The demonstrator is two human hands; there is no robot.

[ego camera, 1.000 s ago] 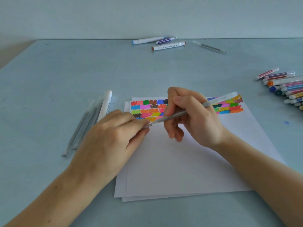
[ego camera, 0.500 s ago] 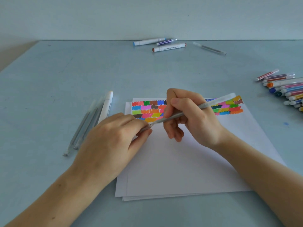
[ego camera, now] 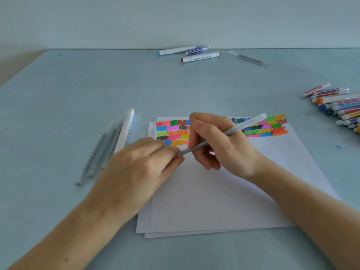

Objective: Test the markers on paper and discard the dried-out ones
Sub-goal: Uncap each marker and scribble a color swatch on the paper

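Note:
My right hand (ego camera: 224,145) grips a thin grey pen-like marker (ego camera: 243,126) that slants from upper right down to lower left over the white paper (ego camera: 224,201). My left hand (ego camera: 140,168) pinches the marker's lower end, where its cap or tip sits; that end is hidden by my fingertips. The top of the paper carries rows of coloured test scribbles (ego camera: 171,131), partly covered by my right hand.
Left of the paper lie several clear grey pens (ego camera: 97,152) and a white marker (ego camera: 126,129). At the table's far edge lie several markers (ego camera: 200,56) and a grey pen (ego camera: 248,58). A heap of coloured markers (ego camera: 339,106) lies at the right edge.
My left fingertips have closed tighter onto the marker's lower end, and both hands have barely shifted.

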